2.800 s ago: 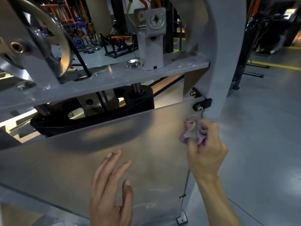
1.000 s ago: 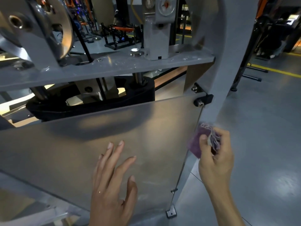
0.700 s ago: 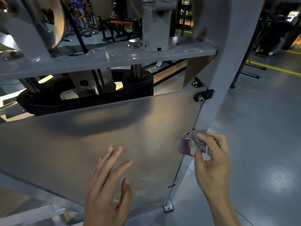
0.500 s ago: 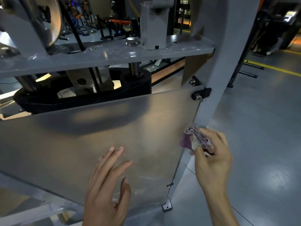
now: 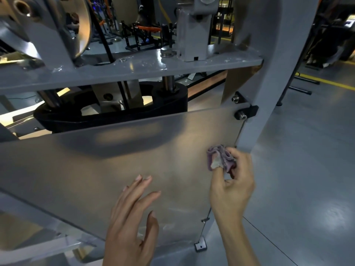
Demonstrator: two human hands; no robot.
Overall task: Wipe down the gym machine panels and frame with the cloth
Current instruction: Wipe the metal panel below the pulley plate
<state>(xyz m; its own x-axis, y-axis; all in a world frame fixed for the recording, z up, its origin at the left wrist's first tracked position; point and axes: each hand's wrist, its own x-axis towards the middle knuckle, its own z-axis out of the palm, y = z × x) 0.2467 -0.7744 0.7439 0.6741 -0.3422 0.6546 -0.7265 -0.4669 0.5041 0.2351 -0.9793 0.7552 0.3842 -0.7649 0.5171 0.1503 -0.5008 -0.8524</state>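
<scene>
A frosted translucent panel (image 5: 119, 166) covers the front of the grey gym machine, fixed at its right edge to a grey upright frame post (image 5: 269, 77). My right hand (image 5: 233, 187) grips a bunched purple cloth (image 5: 221, 157) and holds it against the panel's right edge, just left of the post. My left hand (image 5: 132, 217) lies with straight, spread fingers flat on the lower middle of the panel.
A grey crossbeam (image 5: 134, 68) runs above the panel, with a steel pulley (image 5: 76, 25) at top left and a black weight block (image 5: 115, 110) behind. Black mounting brackets (image 5: 247, 112) stick out at the post. Grey floor with a yellow line (image 5: 326, 81) lies to the right.
My right hand drifted down the panel's right edge with the cloth, off toward the post, then back left onto the panel edge. My left hand stayed on the panel.
</scene>
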